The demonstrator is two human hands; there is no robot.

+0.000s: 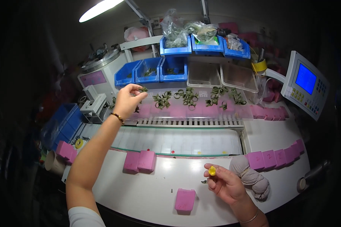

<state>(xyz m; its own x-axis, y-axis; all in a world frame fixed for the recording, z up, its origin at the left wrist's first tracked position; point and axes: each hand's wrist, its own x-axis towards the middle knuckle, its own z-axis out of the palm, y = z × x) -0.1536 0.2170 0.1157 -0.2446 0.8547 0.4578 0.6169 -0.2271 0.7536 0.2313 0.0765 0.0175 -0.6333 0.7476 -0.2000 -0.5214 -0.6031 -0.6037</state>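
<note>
Head view: left hand (127,100) far forward

The yellow piece (212,171) looks smooth, waxy. The tabletop (147,189) is glossy (it catches the light), the cloth (251,182) matt.

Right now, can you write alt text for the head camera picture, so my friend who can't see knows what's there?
A person's right hand holds a small yellow piece above a white worktable, while the left hand is stretched out beside a row of dark green rings. Blue bins stand behind the rings, and pink blocks sit around the table.
</note>
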